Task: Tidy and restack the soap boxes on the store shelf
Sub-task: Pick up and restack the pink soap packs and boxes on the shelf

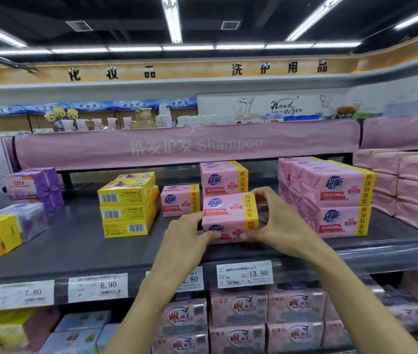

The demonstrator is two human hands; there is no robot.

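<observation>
Soap pack [228, 213], film-wrapped, is held just right of the yellow box stack [128, 208], gripped at its ends by your left hand [187, 231] and right hand [276, 218], fingers curled round it. Expect a firm, fairly heavy block under slick film; grip the short ends, not the wrap.

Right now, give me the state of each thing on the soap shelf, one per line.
Held pink soap pack, gripped at both ends.
Left hand, grips its left end.
Right hand, grips its right end.
Yellow soap boxes, stacked three high.
Right pink stack, two high, upright.
</observation>
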